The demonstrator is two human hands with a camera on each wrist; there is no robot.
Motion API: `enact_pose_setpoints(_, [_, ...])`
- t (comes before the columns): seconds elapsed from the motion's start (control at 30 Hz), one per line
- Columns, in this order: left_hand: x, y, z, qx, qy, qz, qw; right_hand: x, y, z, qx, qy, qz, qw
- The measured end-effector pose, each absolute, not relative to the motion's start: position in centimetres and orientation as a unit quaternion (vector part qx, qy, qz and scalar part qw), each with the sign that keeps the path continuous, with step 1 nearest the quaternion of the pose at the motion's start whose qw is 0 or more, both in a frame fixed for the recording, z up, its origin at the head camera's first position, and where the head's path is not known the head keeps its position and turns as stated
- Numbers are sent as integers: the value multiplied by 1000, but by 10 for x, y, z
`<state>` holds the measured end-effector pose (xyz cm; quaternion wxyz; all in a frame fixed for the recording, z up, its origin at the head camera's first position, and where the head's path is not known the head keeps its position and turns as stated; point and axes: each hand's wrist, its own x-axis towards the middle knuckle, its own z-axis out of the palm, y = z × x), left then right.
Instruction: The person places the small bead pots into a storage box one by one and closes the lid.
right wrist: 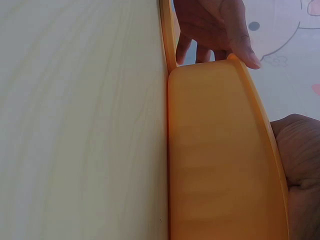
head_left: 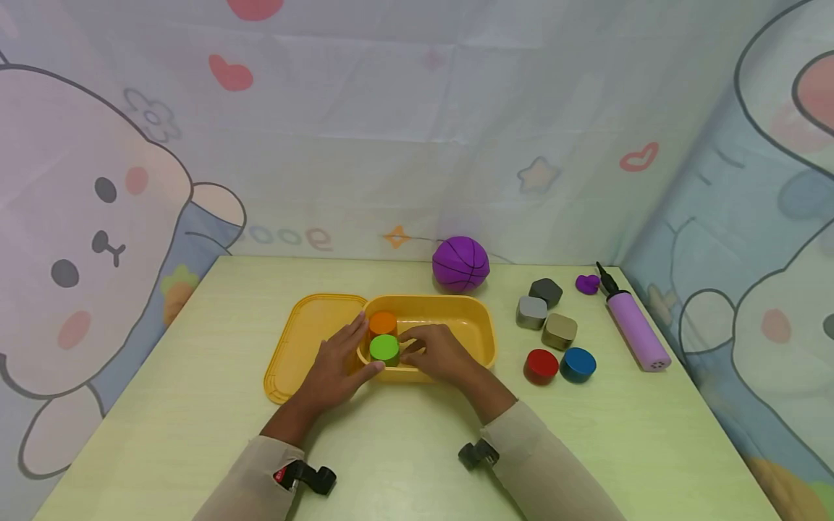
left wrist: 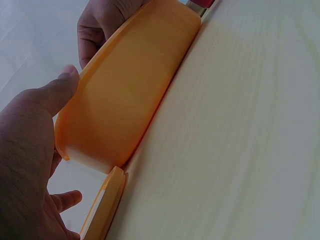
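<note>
Wrist pics dim; head pic brighter

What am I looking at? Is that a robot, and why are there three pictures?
No robot here: just a person's left hand and right hand, both bare. The wide picture comes from a camera on the person's head, looking down; the other two come from cameras on each wrist, so things look tilted. On the table are a yellow box with an orange block and a green block inside, a flat yellow lid, a purple ball, a purple pump, and five more blocks. The left hand rests its thumb on the box's rim. The right hand reaches in beside the green block; I can't tell whether it is gripping it.
</note>
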<state>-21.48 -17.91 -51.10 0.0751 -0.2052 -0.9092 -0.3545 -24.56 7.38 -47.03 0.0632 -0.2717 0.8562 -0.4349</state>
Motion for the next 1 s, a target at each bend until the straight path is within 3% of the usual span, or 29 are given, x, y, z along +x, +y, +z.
enact_pose_setpoints(0.3, [-215, -180, -513, -207, -908, -356, 80, -246, 74, -472, -279, 843, -453, 82])
enact_pose_setpoints(0.63, [-214, -180, -512, -207, -910, -352, 78, -246, 73, -471, -290, 868, -401, 40])
enact_pose_setpoints(1.0, [-216, -179, -511, -207, -909, -355, 74, -245, 76, -468, -234, 875, -423, 16])
